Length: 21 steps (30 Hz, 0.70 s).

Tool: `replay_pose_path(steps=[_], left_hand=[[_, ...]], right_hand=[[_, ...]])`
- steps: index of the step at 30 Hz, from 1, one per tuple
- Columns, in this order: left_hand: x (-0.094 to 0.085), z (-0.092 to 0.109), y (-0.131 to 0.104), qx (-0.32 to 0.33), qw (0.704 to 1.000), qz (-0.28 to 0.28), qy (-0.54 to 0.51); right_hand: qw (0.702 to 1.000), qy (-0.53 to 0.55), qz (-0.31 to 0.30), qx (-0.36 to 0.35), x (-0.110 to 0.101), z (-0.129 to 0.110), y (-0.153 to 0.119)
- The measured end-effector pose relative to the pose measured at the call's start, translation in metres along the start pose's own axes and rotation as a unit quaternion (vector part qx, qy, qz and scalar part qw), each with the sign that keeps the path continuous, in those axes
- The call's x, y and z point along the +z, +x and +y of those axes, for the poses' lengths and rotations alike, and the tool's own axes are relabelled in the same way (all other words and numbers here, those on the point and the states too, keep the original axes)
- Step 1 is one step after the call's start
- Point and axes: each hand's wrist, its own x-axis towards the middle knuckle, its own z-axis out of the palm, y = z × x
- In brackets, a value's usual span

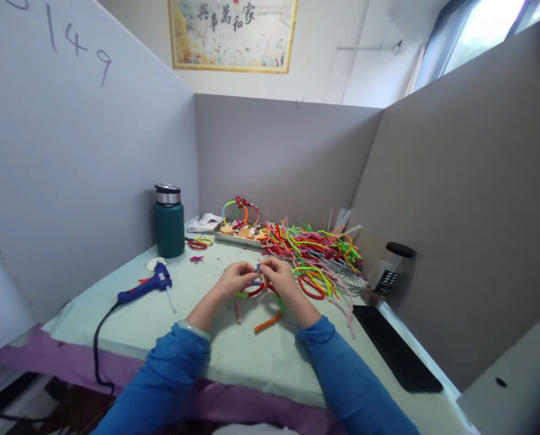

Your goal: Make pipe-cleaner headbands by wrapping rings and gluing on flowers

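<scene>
My left hand [237, 278] and my right hand [277, 277] meet above the middle of the table, both closed, with a small blue piece [257, 267] pinched between their fingertips. Just below them hang or lie bent pipe cleaners, a red one [255, 291] among them, partly hidden by the hands. An orange fuzzy stick [268, 323] rests on the cloth in front of my right hand. A short pink strand [238, 311] is under my left wrist.
A glue gun [145, 285] and green bottle [170, 222] stand left, near scissors [200, 243]. Behind are a metal tray [240, 240] and a pipe-cleaner heap [312, 248]. At right are a clear jar [390, 272] and black slab [394, 347].
</scene>
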Motion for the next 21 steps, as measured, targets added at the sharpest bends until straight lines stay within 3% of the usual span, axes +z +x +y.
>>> replay_pose_path(steps=[3, 5, 14, 21], left_hand=[[0.002, 0.003, -0.002, -0.026, 0.998, -0.050, -0.027], [0.001, 0.003, -0.003, -0.032, 0.998, -0.049, -0.024], [0.000, 0.003, -0.003, -0.047, 0.997, -0.061, -0.015], [-0.003, -0.009, 0.004, -0.041, 0.997, 0.031, 0.060]], right_hand=[[0.992, 0.114, 0.006, 0.060, 0.005, -0.001, -0.001], [0.985, 0.150, 0.007, 0.086, 0.007, -0.001, -0.001], [0.972, 0.212, 0.018, 0.098, 0.003, 0.007, 0.002], [0.981, 0.181, 0.033, 0.060, 0.004, 0.007, 0.001]])
